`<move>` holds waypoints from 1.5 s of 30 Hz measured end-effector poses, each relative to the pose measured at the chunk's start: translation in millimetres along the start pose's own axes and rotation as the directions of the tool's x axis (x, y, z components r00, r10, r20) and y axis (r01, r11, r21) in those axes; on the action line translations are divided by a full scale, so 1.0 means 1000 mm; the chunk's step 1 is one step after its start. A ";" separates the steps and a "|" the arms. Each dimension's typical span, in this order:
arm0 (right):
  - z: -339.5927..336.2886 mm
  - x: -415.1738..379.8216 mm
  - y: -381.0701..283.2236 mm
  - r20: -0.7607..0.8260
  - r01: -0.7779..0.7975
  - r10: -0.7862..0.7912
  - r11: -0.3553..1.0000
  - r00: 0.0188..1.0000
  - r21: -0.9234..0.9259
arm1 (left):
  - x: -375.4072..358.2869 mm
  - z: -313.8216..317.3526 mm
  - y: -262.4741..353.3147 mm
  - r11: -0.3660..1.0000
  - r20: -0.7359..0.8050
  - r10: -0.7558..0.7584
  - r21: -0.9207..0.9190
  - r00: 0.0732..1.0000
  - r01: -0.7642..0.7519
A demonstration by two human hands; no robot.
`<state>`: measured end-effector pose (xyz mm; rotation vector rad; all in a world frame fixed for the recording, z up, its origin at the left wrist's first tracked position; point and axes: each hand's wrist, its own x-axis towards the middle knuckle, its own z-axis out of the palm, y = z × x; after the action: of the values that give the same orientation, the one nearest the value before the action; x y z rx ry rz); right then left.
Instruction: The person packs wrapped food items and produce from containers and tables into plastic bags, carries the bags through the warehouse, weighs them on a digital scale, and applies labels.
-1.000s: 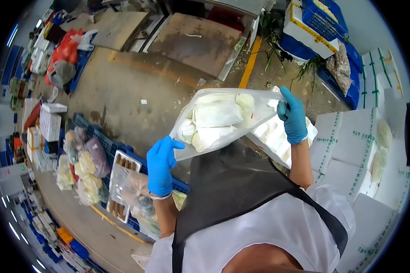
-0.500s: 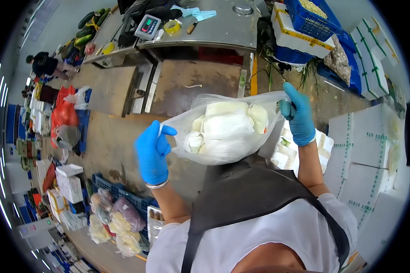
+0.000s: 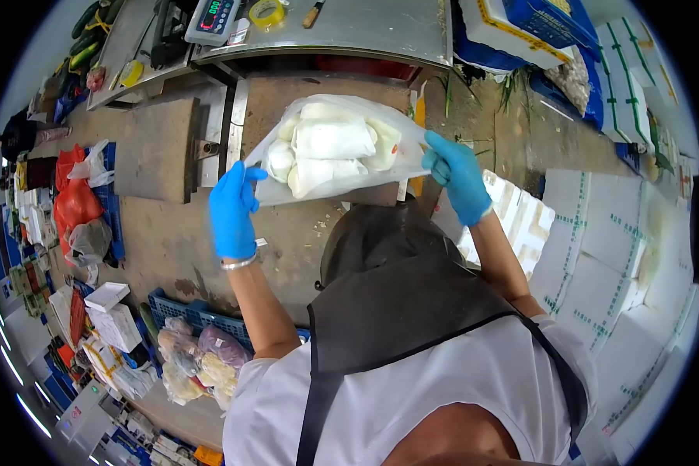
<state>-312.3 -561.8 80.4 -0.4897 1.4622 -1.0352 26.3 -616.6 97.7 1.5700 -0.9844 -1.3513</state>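
Note:
A clear plastic bag (image 3: pixel 396 169) full of thick white pieces (image 3: pixel 334 137), perhaps cut radish, hangs stretched between my two gloved hands. A small orange spot shows among them on the right. My left hand (image 3: pixel 233 216), in a bright blue glove, pinches the bag's left corner between thumb and fingers. On the other side my right hand (image 3: pixel 460 179), in a teal glove, has its fingers closed round the right corner of the plastic. The bag is held above the floor, beyond my dark apron (image 3: pixel 412 295), in front of the metal table.
On the metal table (image 3: pixel 365 29) ahead are a digital scale (image 3: pixel 212 19), yellow tape (image 3: pixel 266 13) and a knife (image 3: pixel 312 15). White boxes (image 3: pixel 590 233) are stacked on my right. Bagged vegetables (image 3: pixel 202 353) lie by a blue crate (image 3: pixel 190 311) at the left. A distant person stands far left.
Both hands have carried the bag forward, away from my body and towards the table. The bag's contents now face me more openly. My view has shifted, with the table sitting higher in it.

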 end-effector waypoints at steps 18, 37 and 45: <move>0.011 0.085 -0.013 0.378 0.059 0.040 0.967 0.925 -0.247 | 0.054 0.029 -0.027 0.999 -0.015 -0.035 0.010 0.999 0.035; 0.015 0.061 0.043 0.370 0.156 -0.035 0.941 0.928 -0.301 | 0.028 0.005 -0.095 0.990 -0.090 -0.072 0.112 0.993 0.082; -0.100 -0.016 0.129 -0.086 -0.205 0.209 0.977 0.974 0.050 | 0.016 0.044 -0.069 0.814 -0.205 0.339 0.553 0.918 -0.176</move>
<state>-368.5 -451.8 -27.7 -0.2567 1.5345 -0.9286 -12.5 -611.1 23.8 1.8801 -1.3955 -0.6464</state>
